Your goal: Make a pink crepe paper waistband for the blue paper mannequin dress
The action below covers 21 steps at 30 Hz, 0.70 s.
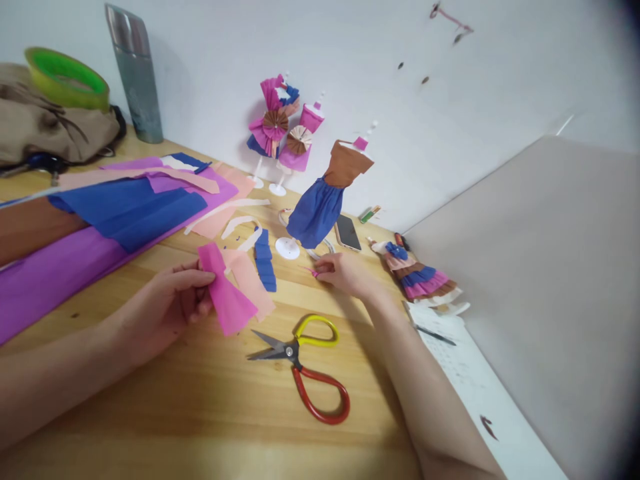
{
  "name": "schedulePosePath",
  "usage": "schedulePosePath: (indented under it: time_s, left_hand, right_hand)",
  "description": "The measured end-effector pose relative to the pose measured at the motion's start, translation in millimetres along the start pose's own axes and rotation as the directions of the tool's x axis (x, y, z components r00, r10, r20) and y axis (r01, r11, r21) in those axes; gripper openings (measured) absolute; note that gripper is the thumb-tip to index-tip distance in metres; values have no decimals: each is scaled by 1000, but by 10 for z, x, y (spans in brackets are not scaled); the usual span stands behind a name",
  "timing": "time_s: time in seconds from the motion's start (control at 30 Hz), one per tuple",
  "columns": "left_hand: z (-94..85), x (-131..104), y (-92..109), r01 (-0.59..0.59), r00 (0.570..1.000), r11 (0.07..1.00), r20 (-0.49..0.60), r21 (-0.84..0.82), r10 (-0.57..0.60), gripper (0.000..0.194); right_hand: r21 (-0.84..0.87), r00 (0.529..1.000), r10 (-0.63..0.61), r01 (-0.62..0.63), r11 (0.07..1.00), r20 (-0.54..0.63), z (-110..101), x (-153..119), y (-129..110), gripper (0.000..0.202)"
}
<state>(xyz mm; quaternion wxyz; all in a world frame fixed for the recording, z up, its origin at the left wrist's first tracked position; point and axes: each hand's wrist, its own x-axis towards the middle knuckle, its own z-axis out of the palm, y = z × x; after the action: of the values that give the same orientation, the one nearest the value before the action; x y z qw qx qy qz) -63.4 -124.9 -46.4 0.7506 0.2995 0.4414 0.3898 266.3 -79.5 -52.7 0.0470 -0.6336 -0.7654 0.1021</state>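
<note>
My left hand [175,297] pinches a piece of pink crepe paper [227,293] between thumb and fingers, above the wooden table. Partly behind it lies a peach paper piece [253,287], with a blue strip [265,261] beyond. My right hand [336,272] is closed on a small pink scrap [313,271] just in front of the small dress form with a brown top and blue skirt [320,210]. Scissors [290,351] with one yellow and one red handle rest on the table between my forearms, blades apart.
Crepe sheets [145,207] cover the left side. Behind them stand a bottle [135,77] and a bag [50,127] with a green tape roll [70,80]. Two dressed forms [273,130] stand by the wall. A phone [349,232], another paper dress [420,273] and a white sheet [465,360] lie right.
</note>
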Motion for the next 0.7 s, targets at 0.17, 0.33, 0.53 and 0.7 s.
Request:
schedulePosePath:
  time_s: [0.17, 0.33, 0.53, 0.7]
  left_hand:
    - [15, 16, -4, 11, 1000, 1000, -14, 14, -10, 29]
    - [26, 8, 2, 26, 999, 1000, -27, 17, -26, 29]
    - [17, 15, -9, 45, 998, 999, -50, 10, -44, 27]
    - [-2, 25, -26, 40, 999, 999, -28, 33, -39, 30]
  right_hand:
    - [34, 999, 47, -47, 998, -4, 57, 4, -60, 12]
    - [95, 988, 112, -102, 990, -103, 13, 13, 18, 17]
    - [692, 954, 244, -57, 719, -176, -69, 27, 179, 37]
    - [847, 955, 274, -54, 530, -110, -120, 19, 239, 36]
